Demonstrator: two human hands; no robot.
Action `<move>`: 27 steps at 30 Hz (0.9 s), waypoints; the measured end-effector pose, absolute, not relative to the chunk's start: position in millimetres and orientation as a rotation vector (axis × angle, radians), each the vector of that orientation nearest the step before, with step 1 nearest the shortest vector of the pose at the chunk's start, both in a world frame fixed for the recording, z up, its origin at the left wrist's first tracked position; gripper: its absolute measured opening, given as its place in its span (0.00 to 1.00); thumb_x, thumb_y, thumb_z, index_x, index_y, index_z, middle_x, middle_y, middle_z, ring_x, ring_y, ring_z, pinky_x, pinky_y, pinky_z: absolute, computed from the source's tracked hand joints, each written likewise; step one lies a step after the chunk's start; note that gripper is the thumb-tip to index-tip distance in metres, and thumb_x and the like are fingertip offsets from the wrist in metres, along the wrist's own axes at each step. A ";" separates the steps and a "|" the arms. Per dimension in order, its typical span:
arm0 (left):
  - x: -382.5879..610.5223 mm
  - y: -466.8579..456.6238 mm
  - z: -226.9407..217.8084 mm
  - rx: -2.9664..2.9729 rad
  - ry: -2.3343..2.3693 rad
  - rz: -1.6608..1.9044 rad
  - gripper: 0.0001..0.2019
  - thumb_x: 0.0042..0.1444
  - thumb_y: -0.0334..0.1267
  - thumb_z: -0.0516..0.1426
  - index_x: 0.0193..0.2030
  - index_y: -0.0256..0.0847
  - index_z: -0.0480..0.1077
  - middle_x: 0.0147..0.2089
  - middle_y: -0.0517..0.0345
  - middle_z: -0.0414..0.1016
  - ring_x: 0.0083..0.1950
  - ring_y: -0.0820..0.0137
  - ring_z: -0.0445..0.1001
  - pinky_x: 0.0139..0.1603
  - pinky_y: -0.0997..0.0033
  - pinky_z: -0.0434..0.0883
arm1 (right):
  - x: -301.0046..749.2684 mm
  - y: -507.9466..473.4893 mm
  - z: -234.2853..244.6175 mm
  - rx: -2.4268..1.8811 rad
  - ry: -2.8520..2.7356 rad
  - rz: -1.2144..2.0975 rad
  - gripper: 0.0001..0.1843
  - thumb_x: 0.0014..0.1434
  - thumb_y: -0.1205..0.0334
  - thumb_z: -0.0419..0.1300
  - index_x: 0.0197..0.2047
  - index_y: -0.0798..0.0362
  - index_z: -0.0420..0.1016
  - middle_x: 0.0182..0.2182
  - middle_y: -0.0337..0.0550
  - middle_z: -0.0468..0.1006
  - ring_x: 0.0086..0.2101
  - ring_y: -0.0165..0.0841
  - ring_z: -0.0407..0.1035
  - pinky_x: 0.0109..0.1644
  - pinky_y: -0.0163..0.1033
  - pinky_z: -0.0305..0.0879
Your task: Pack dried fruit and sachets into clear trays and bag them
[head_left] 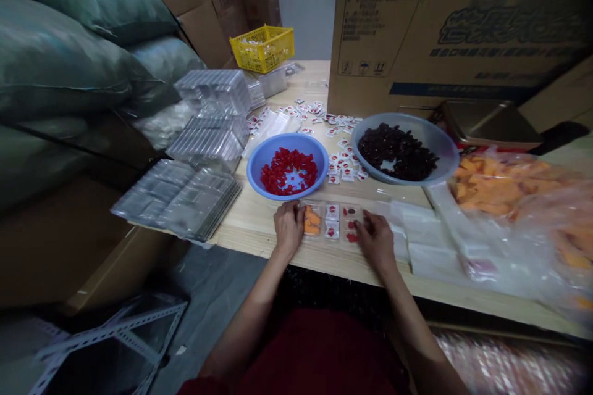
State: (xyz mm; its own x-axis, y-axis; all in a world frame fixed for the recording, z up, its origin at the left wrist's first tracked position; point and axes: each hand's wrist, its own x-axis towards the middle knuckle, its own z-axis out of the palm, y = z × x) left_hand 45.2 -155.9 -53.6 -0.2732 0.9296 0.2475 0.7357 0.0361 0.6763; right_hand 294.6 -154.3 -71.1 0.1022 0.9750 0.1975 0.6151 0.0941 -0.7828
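On wooden surface (pixel 252 229), lower centre of frame, keep clear compartmented tray (pixel 341 222) flat. Steady left edge with half-curled left hand (pixel 288 228), right edge with half-curled right hand (pixel 377 239); cannot tell whether pinching. Avoid jostling red pieces (pixel 351 237).

The person's right grip (pixel 377 239) hides part of the right edge of a clear tray (pixel 341 223). Print on the small sachets (pixel 347 174) is too tiny to read; smaller lettering on the large carton (pixel 412 28) blurs. What fills the yellow basket (pixel 278 49) is unclear. The left edge crops stacked sacks (pixel 60 52), and the right edge cuts a blurred bag of orange pieces (pixel 532 191).
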 end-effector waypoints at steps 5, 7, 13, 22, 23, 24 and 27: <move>38.2 -164.2 -50.7 1.715 1.963 0.921 0.14 0.58 0.48 0.60 0.41 0.38 0.72 0.43 0.47 0.75 0.48 0.58 0.71 0.53 0.56 0.65 | 290.5 -152.4 -69.8 -1.589 -1.437 0.805 0.31 0.56 0.50 0.62 0.59 0.58 0.71 0.34 0.44 0.74 0.33 0.35 0.69 0.42 0.45 0.69; 38.2 -170.7 -49.5 1.567 1.832 1.020 0.13 0.56 0.47 0.61 0.39 0.38 0.71 0.41 0.51 0.74 0.45 0.62 0.72 0.51 0.60 0.67 | 291.3 -155.3 -66.9 -1.505 -1.284 0.984 0.33 0.52 0.48 0.65 0.58 0.57 0.71 0.31 0.38 0.73 0.30 0.33 0.69 0.39 0.42 0.69; 51.7 -200.9 -33.8 0.712 1.266 1.248 0.21 0.50 0.46 0.67 0.45 0.40 0.66 0.35 0.60 0.76 0.34 0.73 0.74 0.38 0.73 0.69 | 301.5 -175.4 -42.5 -1.299 -0.831 1.482 0.31 0.40 0.47 0.74 0.45 0.54 0.75 0.28 0.38 0.78 0.29 0.32 0.71 0.37 0.40 0.69; 81.5 -227.1 -27.6 0.315 0.897 0.886 0.21 0.48 0.32 0.69 0.50 0.38 0.74 0.45 0.50 0.81 0.42 0.65 0.81 0.46 0.68 0.76 | 321.7 -185.3 -14.1 -1.295 -0.907 1.465 0.28 0.41 0.47 0.74 0.42 0.53 0.74 0.27 0.37 0.77 0.27 0.32 0.71 0.35 0.39 0.69; 84.4 -224.7 -28.0 0.277 0.895 0.904 0.21 0.48 0.31 0.68 0.50 0.38 0.74 0.45 0.50 0.81 0.42 0.65 0.81 0.46 0.69 0.77 | 328.5 -185.9 -14.0 -1.332 -0.986 1.388 0.28 0.45 0.47 0.72 0.45 0.53 0.73 0.27 0.36 0.76 0.28 0.32 0.71 0.35 0.38 0.68; 86.1 -221.6 -27.7 0.239 0.893 0.928 0.21 0.47 0.30 0.68 0.49 0.39 0.74 0.44 0.51 0.82 0.41 0.66 0.81 0.46 0.69 0.77 | 336.7 -188.0 -14.4 -1.386 -1.079 1.281 0.26 0.49 0.47 0.69 0.47 0.53 0.73 0.28 0.37 0.75 0.29 0.32 0.70 0.36 0.38 0.67; 82.7 -210.8 -23.5 0.151 0.893 1.011 0.20 0.48 0.26 0.67 0.49 0.39 0.73 0.43 0.55 0.81 0.40 0.67 0.81 0.47 0.68 0.78 | 366.3 -204.3 -18.4 -1.610 -1.397 0.888 0.17 0.61 0.50 0.59 0.46 0.54 0.75 0.35 0.44 0.76 0.34 0.35 0.70 0.39 0.40 0.67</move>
State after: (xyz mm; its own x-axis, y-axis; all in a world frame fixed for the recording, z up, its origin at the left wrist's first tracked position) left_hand 82.7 -210.8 -23.5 0.2213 0.7856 -0.5778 -0.6703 0.5529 0.4950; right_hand 366.3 -204.3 -18.4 0.1404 0.9901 -0.0013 0.4208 -0.0608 -0.9051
